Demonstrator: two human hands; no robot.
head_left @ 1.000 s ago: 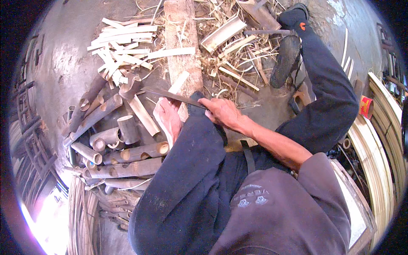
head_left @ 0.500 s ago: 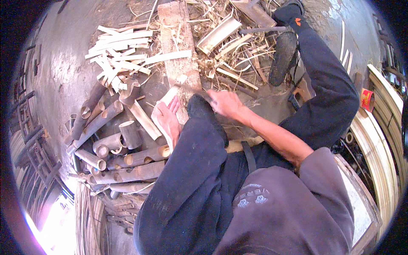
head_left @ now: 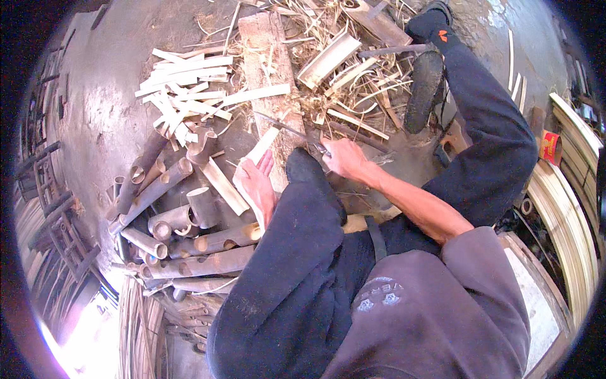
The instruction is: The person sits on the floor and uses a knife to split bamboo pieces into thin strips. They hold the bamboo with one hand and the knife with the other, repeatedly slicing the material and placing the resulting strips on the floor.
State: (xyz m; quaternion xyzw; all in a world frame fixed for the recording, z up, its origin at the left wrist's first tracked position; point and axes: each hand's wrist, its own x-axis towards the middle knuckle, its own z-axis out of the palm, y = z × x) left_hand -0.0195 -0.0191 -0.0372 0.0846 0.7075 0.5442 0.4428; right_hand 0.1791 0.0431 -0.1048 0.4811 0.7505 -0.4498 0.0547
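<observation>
My left hand (head_left: 255, 184) is closed on a short pale bamboo strip (head_left: 261, 145), which points away from me over a rough wooden board (head_left: 268, 47). In my right hand (head_left: 346, 158) I grip the handle of a knife (head_left: 282, 125). Its narrow dark blade reaches left across the board, close to the strip's far end; whether they touch I cannot tell. My dark-covered foot (head_left: 305, 165) rests by the board's near end, between both hands. Another pale strip (head_left: 259, 93) lies across the board farther away.
Split bamboo strips (head_left: 189, 72) are piled left of the board. Nearer on the left lie several bamboo tubes (head_left: 154, 186). Shavings (head_left: 369, 95) and a split bamboo half (head_left: 328, 60) cover the ground to the right. Long pale slats (head_left: 562, 218) line the far right, beside a red packet (head_left: 550, 148).
The knife blade, blurred before, now shows clearly and angles farther up to the left, away from the strip's end. The whole view has shifted slightly; both hands keep their grip.
</observation>
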